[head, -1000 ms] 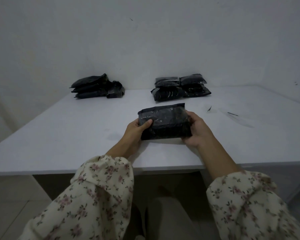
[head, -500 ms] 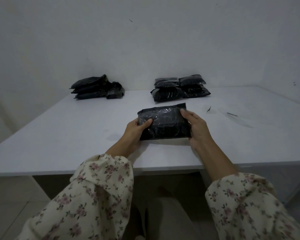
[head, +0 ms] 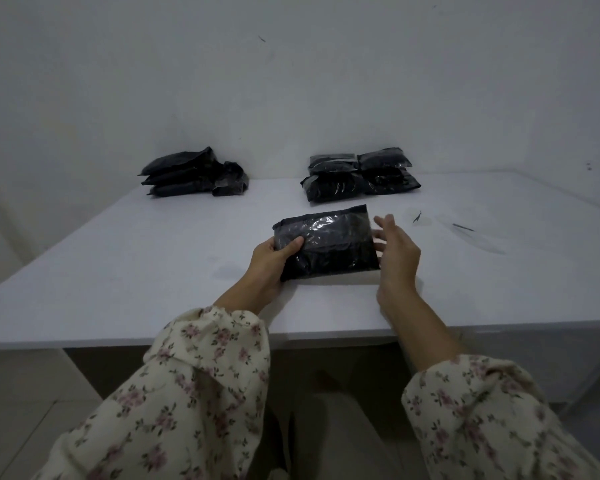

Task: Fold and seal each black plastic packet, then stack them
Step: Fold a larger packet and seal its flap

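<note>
Gripping the black packet (head: 329,244) at centre frame over the tabletop (head: 153,265) with my left fingers (head: 289,245); my right fingers (head: 383,224) hang spread beside it. Held one-handed, its fold could spring open.

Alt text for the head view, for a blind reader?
The left hand grips a black packet at the white table, the open right hand beside it. Behind lie a left pile and a right pile of packets.
</note>
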Demonstrator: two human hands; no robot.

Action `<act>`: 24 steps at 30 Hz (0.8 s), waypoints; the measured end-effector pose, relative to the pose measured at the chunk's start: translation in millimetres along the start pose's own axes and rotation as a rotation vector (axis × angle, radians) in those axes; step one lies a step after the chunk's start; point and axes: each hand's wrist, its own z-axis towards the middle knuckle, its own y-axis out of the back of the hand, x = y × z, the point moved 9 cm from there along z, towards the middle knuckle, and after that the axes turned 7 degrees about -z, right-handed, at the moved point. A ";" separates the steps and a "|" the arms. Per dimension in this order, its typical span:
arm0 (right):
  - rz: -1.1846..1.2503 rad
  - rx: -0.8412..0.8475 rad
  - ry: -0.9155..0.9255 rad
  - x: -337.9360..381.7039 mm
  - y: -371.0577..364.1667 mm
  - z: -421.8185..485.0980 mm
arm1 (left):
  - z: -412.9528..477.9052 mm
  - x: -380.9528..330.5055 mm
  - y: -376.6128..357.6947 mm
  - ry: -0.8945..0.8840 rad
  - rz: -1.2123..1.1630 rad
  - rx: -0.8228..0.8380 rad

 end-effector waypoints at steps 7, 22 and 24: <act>0.054 0.136 -0.026 -1.1 -17.5 -4.5 | -0.6 -2.8 1.4 -0.034 0.011 -0.032; 0.191 0.154 -0.408 -24.2 -24.2 -6.8 | 0.6 -10.7 0.0 -0.055 0.027 -0.012; 0.209 0.128 -0.426 -25.0 -25.6 -5.1 | 5.3 -10.6 -2.6 -0.030 0.009 0.006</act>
